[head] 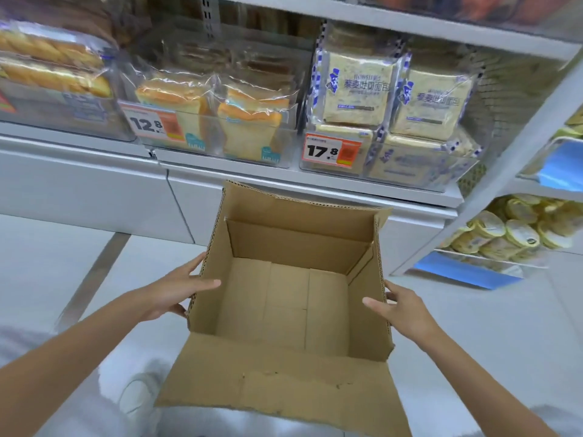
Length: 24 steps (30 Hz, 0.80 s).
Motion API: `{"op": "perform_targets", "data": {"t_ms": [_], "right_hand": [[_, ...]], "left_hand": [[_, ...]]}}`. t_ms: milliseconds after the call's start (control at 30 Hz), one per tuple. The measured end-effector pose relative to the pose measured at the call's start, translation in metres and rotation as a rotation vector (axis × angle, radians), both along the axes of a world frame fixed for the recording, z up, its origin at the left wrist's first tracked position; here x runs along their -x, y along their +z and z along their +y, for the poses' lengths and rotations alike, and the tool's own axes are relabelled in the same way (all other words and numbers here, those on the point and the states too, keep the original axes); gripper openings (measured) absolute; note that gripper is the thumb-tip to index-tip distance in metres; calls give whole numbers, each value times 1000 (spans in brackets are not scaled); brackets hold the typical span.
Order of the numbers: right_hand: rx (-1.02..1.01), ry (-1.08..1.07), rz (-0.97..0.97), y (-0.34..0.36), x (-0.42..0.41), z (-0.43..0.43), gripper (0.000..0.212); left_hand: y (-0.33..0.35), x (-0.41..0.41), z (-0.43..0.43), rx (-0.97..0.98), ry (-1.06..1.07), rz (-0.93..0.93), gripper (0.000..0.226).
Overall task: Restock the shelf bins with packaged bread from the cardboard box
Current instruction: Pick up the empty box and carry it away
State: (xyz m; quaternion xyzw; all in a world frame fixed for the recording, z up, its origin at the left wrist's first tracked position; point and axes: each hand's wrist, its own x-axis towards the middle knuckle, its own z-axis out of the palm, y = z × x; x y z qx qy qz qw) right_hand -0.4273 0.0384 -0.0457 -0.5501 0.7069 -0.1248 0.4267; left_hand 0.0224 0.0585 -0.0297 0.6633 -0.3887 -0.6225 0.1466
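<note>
An open cardboard box (pixel 284 307) sits low in front of me with its flaps up and nothing inside. My left hand (pixel 176 291) grips its left wall, thumb inside and fingers outside. My right hand (pixel 400 307) grips the right wall the same way. Above, a clear shelf bin (pixel 220 146) tagged 12.8 holds packaged toast loaves (pixel 249 121). The clear bin (pixel 410 171) to its right, tagged 17.8, is stacked with blue-and-white packs of sliced bread (pixel 356 86).
A further bin of twisted bread (pixel 53 67) stands at the far left of the same shelf. A side rack on the right carries round yellow packs (pixel 517 231). White floor with a grey strip (pixel 94 272) lies around the box; my white shoe (pixel 138 395) shows at its near left.
</note>
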Motion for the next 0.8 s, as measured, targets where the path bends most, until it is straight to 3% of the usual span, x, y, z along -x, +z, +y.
{"op": "perform_targets", "data": {"t_ms": [167, 233, 400, 533, 800], "right_hand": [[-34, -54, -148, 7, 13, 11, 57], [-54, -79, -186, 20, 21, 23, 48], [-103, -231, -240, 55, 56, 72, 48], [-117, -423, -284, 79, 95, 126, 55], [-52, -752, -399, 163, 222, 251, 48]], "left_hand": [[-2, 23, -12, -26, -11, -27, 72], [8, 32, -15, -66, -25, -13, 84], [48, 80, -19, -145, -91, -17, 98], [86, 145, -15, -152, -199, -34, 85], [169, 320, -12, -192, -429, -82, 81]]}}
